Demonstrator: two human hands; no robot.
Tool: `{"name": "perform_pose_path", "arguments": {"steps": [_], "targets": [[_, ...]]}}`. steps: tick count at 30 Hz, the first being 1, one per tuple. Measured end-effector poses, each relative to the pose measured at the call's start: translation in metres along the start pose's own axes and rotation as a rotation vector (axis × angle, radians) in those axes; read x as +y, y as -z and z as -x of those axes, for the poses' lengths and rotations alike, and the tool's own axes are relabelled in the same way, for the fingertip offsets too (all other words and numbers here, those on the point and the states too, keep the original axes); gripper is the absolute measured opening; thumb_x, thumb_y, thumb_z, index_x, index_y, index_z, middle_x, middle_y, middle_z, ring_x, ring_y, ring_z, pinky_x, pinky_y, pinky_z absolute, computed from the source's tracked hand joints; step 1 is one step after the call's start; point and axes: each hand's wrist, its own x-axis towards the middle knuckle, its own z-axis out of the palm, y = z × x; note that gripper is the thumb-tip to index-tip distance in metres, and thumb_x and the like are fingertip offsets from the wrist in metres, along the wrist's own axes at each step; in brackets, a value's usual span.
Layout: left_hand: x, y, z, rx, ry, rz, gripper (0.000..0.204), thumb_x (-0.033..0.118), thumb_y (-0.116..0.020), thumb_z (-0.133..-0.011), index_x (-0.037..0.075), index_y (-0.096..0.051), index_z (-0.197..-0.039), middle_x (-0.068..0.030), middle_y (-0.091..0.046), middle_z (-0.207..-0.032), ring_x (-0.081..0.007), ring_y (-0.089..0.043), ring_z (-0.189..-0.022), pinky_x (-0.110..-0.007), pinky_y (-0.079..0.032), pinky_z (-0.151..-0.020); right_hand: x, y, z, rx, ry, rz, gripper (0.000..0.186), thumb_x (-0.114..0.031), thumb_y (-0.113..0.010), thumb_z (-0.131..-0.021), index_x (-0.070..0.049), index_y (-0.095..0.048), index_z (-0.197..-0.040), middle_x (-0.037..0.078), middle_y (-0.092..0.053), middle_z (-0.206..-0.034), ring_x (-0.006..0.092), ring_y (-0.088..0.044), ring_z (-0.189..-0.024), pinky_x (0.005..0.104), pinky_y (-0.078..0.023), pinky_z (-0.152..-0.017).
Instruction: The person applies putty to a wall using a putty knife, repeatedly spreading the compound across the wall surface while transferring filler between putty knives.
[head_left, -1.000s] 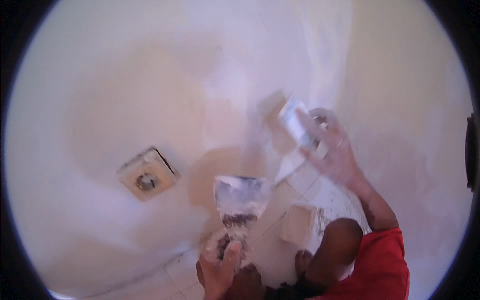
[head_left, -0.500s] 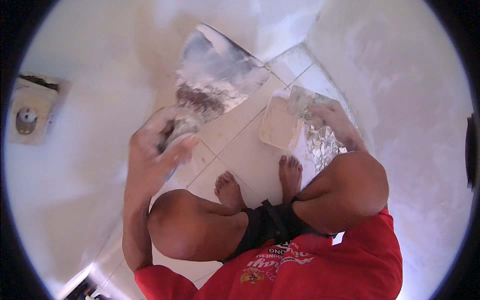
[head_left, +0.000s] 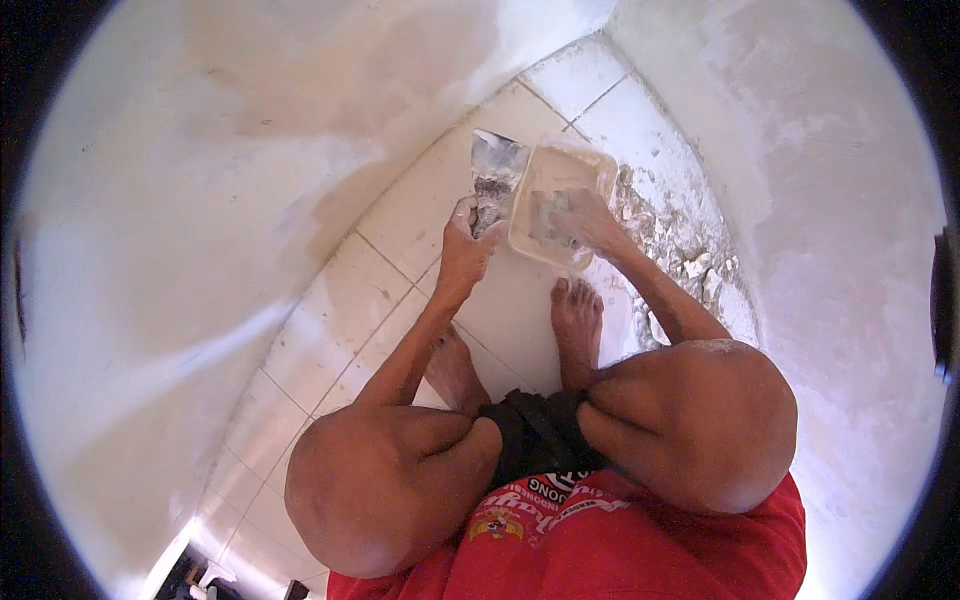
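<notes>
A wide putty knife (head_left: 497, 153), its metal blade smeared with pale filler, is held by its handle in my left hand (head_left: 470, 245), fingers closed round it. Its blade is beside the left edge of a rectangular cream tub (head_left: 575, 165) of pale material on the floor. My right hand (head_left: 595, 225) is inside the tub, gripping a small flat greyish scraper (head_left: 548, 212), which is partly hidden by fingers and material.
I squat on a white tiled floor (head_left: 370, 300) in a corner between the left wall (head_left: 180, 220) and the right wall (head_left: 820, 230), both patchily plastered. Rubble (head_left: 705, 280) lies along the right wall's foot. Small dark objects (head_left: 185, 580) are at the lower left.
The view has swung from the wall and its box fitting down to the floor. The scraper in my right hand has moved from the wall into the tub, and the putty knife is now beside it.
</notes>
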Motion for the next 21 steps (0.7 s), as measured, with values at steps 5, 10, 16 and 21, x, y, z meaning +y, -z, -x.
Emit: {"name": "perform_pose_path", "arguments": {"steps": [5, 10, 16, 21], "targets": [[-0.017, -0.009, -0.002, 0.025, 0.003, 0.045, 0.033, 0.004, -0.067, -0.086, 0.001, -0.053, -0.115, -0.0035, -0.064, -0.096, -0.0069, -0.054, -0.072, -0.023, -0.045, -0.059, 0.032, -0.018, -0.005, -0.037, 0.091, -0.003, 0.032, -0.031, -0.062, -0.084, 0.000, -0.071, -0.086, 0.021, -0.069, -0.087, 0.0377, -0.064, -0.079, 0.0478, -0.050, -0.076], [-0.023, -0.002, -0.002, 0.082, 0.031, 0.054, 0.031, 0.003, -0.066, -0.086, 0.000, -0.053, -0.114, -0.0043, -0.064, -0.097, -0.0086, -0.056, -0.075, -0.023, -0.046, -0.064, -0.003, -0.028, -0.005, -0.054, -0.117, -0.218, 0.029, -0.027, -0.067, -0.083, 0.001, -0.071, -0.088, 0.017, -0.070, -0.085, 0.0287, -0.067, -0.075, 0.0438, -0.052, -0.070], [-0.034, -0.010, -0.015, 0.140, -0.126, 0.016, 0.033, 0.008, -0.072, -0.084, 0.001, -0.055, -0.112, -0.0053, -0.066, -0.090, -0.0095, -0.054, -0.067, -0.026, -0.044, -0.056, -0.013, -0.008, 0.008, 0.067, -0.381, -0.515, 0.026, -0.017, -0.073, -0.080, 0.006, -0.069, -0.091, 0.013, -0.069, -0.083, 0.0207, -0.066, -0.066, 0.0383, -0.053, -0.054], [-0.022, -0.002, -0.005, 0.196, -0.125, -0.012, 0.025, 0.013, -0.068, -0.089, 0.001, -0.057, -0.108, -0.0046, -0.066, -0.083, -0.0076, -0.051, -0.059, -0.024, -0.043, -0.052, -0.011, 0.039, 0.047, 0.084, -0.432, -0.820, 0.027, -0.018, -0.073, -0.085, 0.003, -0.066, -0.101, 0.009, -0.067, -0.086, 0.0165, -0.062, -0.069, 0.0307, -0.052, -0.057]]}}
